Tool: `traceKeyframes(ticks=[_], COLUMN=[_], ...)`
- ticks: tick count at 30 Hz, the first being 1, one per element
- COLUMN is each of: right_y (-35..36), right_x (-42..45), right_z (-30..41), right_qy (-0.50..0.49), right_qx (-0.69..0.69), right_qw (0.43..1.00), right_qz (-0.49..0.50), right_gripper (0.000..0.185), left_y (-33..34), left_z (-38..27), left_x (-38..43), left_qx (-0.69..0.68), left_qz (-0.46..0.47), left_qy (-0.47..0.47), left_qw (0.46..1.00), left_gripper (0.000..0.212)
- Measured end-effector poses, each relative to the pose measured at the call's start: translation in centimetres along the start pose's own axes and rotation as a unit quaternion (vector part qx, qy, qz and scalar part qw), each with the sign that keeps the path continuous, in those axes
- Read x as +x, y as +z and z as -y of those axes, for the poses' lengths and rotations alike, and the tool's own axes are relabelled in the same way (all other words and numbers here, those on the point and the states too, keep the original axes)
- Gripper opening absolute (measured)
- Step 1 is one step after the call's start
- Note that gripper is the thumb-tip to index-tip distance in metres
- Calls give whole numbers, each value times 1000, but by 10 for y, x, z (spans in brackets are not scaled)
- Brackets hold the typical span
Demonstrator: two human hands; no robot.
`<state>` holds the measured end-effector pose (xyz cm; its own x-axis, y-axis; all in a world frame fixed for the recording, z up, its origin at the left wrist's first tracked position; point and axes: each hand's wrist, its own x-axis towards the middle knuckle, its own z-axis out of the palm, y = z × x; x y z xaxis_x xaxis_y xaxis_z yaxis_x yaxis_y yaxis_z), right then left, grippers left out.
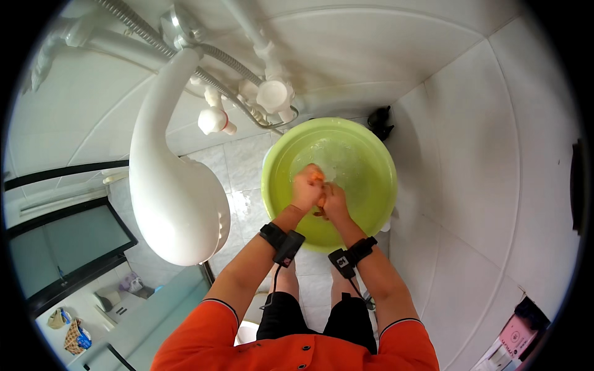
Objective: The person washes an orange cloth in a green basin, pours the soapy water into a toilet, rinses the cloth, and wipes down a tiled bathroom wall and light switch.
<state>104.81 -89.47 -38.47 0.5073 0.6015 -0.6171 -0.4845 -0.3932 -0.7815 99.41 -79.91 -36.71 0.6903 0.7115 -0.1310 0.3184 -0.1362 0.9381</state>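
A large lime-green plastic basin (378,204) stands before me with water in its bottom. My left hand (307,189) and my right hand (335,200) are close together over its near half. Both are closed around a small, bunched orange item (321,200), probably cloth. Part of it pokes out above my left fist, and a darker end hangs below, between my hands. My fingers hide most of it, so its exact kind cannot be told. A black strapped device with a cable is on each of my wrists.
A white shower head (181,195) on a metal hose looms at left, near the camera. White valve taps (274,95) jut from the tiled wall behind the basin. Dark objects (380,123) sit in the far corner. A tiled wall (464,162) rises at right; glass panels (69,246) stand at left.
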Motion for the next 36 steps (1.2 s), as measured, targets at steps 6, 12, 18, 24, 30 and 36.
traceKeyframes(ticks=[6, 12, 18, 24, 30, 36], right_y=[-22, -40, -18, 7, 15, 9], right_x=[24, 29, 26, -28, -28, -6], right_z=[3, -33, 22, 17, 40, 43], right_qy=[-233, -321, -27, -309, -24, 28], right_qx=[-541, -663, -509, -152, 457, 507], right_qw=[792, 676, 860, 938, 888, 859], right_qz=[-159, 24, 15, 38, -33, 66], right_gripper=[29, 27, 31, 32, 32, 34], left_y=[-18, -14, -1, -11, -1, -1], left_z=[56, 40, 43, 24, -29, -40], left_x=[-12, -16, -18, -10, -32, -17], left_qx=[117, -96, -470, -507, -301, 35], left_qz=[-99, 58, 58, 61, 10, -31], left_qy=[-236, -339, -501, -415, -204, 201], left_qw=[960, 934, 724, 753, 931, 978], left_gripper=[40, 55, 52, 45, 23, 22])
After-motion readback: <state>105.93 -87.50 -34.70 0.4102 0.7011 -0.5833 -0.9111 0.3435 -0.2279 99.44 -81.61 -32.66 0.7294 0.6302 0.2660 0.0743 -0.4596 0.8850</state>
